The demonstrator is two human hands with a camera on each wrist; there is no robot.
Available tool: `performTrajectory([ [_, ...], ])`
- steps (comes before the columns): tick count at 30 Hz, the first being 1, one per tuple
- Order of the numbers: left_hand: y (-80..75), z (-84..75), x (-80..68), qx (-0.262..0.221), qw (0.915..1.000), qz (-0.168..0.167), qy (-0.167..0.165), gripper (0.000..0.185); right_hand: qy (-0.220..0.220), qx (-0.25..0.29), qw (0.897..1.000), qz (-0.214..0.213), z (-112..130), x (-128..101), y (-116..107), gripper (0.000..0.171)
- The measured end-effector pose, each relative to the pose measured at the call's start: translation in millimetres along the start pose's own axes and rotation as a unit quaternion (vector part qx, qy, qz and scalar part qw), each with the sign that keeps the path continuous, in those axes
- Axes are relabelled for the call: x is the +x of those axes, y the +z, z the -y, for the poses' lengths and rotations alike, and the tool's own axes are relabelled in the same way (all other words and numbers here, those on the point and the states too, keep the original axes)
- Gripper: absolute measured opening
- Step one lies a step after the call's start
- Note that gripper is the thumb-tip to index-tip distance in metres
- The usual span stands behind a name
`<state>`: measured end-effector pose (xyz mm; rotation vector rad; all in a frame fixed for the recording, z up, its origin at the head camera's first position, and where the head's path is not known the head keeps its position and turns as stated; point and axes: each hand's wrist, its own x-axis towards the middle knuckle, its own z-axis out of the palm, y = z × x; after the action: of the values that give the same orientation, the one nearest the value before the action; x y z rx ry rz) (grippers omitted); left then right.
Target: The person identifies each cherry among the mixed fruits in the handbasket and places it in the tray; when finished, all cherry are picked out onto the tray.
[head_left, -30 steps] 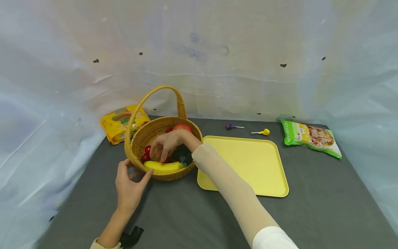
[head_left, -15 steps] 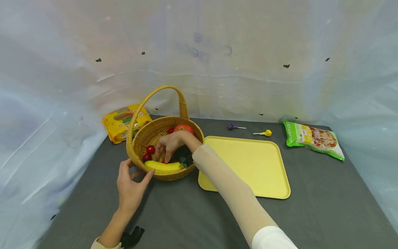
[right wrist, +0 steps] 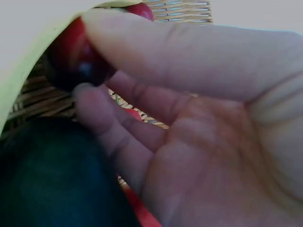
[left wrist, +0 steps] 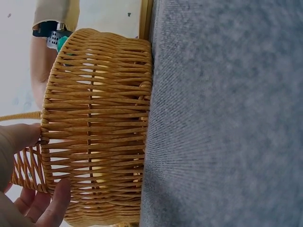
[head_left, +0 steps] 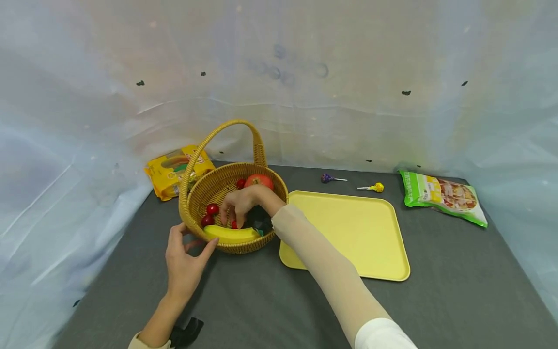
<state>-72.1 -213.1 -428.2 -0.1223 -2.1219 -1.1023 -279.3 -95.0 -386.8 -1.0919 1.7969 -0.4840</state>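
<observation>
A woven wicker basket [head_left: 194,203] with a tall handle stands on the grey table. In it lie a banana [head_left: 230,234], a big red fruit [head_left: 259,181], small red fruits [head_left: 212,209] and something dark [head_left: 260,219]. My right hand [head_left: 233,221] reaches into the basket, and its thumb and fingers pinch one small red fruit [right wrist: 75,56]. My left hand [head_left: 193,242] rests against the basket's near left wall [left wrist: 99,137], thumb [left wrist: 19,136] by the rim, fingers fairly straight.
A yellow tray [head_left: 348,228] lies just right of the basket. Behind it are a purple lollipop [head_left: 324,178] and a yellow lollipop [head_left: 378,187]. A green snack bag [head_left: 442,196] sits far right, a yellow bag [head_left: 172,169] behind the basket. Pale sheeting walls the table in.
My right hand's fingers have shifted a little inside the basket and closed round a small red fruit. The left hand has stayed against the basket wall.
</observation>
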Motion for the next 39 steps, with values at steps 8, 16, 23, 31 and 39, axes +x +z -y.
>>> performTrajectory([
  [8, 1.4, 14.7, -3.0, 0.010, 0.9999, 0.005, -0.003, 0.061, -0.105, 0.086, 0.989, -0.055, 0.3, -30.1, -8.2, 0.034],
  [16, -0.2, -3.8, 2.8, -0.020, 0.9998, -0.005, 0.002, 0.059, -0.204, 0.160, 0.927, -0.271, -52.9, -120.7, -19.4, 0.027],
  [23, 2.2, 6.1, -1.3, -0.024, 0.9997, 0.000, -0.002, 0.059, -0.097, 0.162, 0.911, -0.366, -127.3, -157.0, 7.5, 0.034],
  [31, 5.2, 31.7, -7.9, -0.022, 0.9996, 0.011, -0.013, 0.061, -0.048, 0.097, 0.927, -0.359, -155.8, -150.1, 27.3, 0.033],
  [39, 3.1, 31.2, -7.3, -0.025, 0.9993, 0.017, -0.022, 0.059, -0.016, 0.067, 0.918, -0.392, -161.5, -147.8, 34.8, 0.027],
])
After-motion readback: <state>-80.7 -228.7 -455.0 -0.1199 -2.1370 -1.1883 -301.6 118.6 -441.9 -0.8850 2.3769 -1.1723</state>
